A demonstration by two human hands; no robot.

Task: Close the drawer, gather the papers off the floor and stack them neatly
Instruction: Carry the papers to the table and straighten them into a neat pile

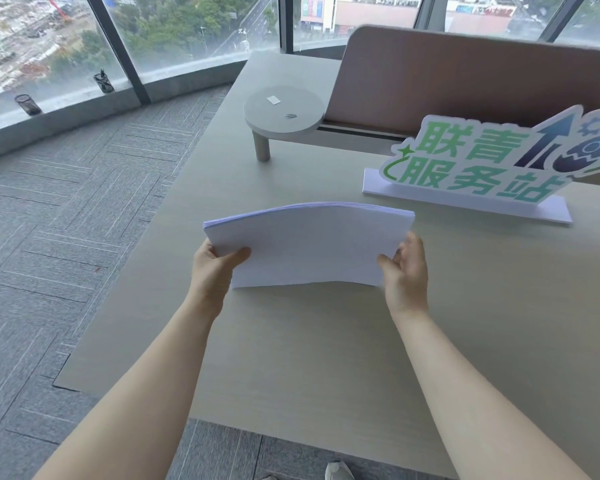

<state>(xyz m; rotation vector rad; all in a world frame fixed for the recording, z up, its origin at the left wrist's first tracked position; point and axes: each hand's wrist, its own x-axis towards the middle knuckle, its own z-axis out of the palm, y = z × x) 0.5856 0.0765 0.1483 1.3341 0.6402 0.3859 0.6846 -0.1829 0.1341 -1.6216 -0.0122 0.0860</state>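
A stack of white papers (309, 244) stands on its long edge on the pale wooden desk (326, 358), bowed upward in the middle. My left hand (215, 268) grips the stack's left side, thumb on the front sheet. Gripping the right side is my right hand (406, 271), fingers curled behind the sheets. The lower edge of the stack touches the desk at both ends. No drawer is in view, and no loose sheets show on the carpet.
A green and white standing sign (482, 161) sits behind the stack at the right. Farther back are a small round grey shelf (284, 112) and a brown divider panel (465, 77). Grey carpet (66, 220) lies left; two mesh pen cups (103, 82) stand by the windows.
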